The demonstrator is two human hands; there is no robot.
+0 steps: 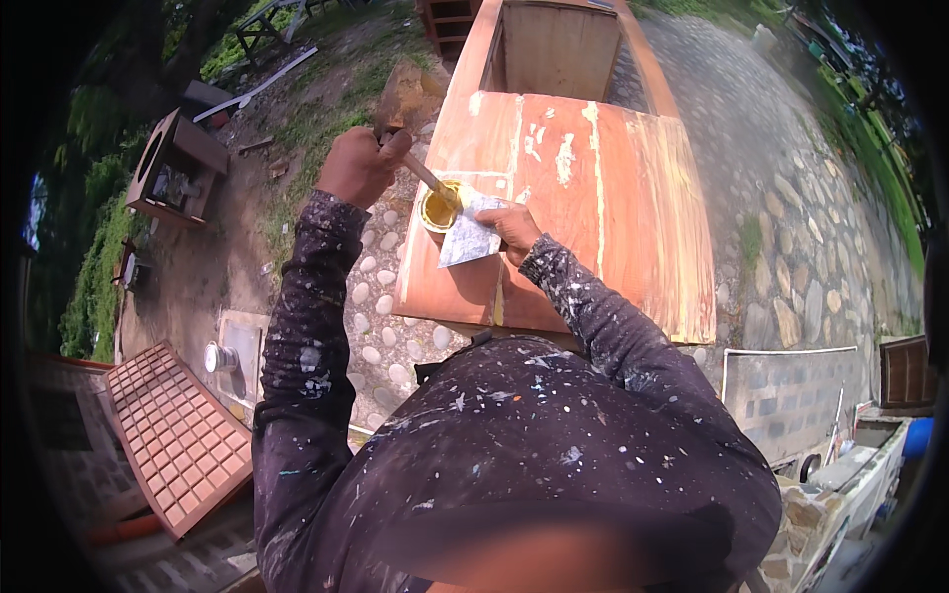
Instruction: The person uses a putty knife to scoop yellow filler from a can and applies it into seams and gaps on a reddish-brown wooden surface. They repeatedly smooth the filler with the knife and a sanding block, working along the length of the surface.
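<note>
My left hand [360,168] is closed around a narrow, flat stick-like tool [425,176]. Its lower end dips into a small round can [436,210] with yellow paste inside. Beside the can, my right hand [512,229] grips a pale, smeared flat plate [469,240] by its edge, tilted against the can's side; any handle is hidden by the fingers. Under both hands lies a reddish wooden panel [554,227], streaked with yellowish filler along its seams and in patches. The can appears to be at the panel's left part.
Beyond the panel, its wooden frame surrounds a rectangular opening [556,49]. Pebbled paving [791,227] runs along the right. On the left are an open wooden box [178,168], a white bucket [220,357] and a gridded wooden panel [178,435]. A brownish flat piece [410,94] lies beyond my left hand.
</note>
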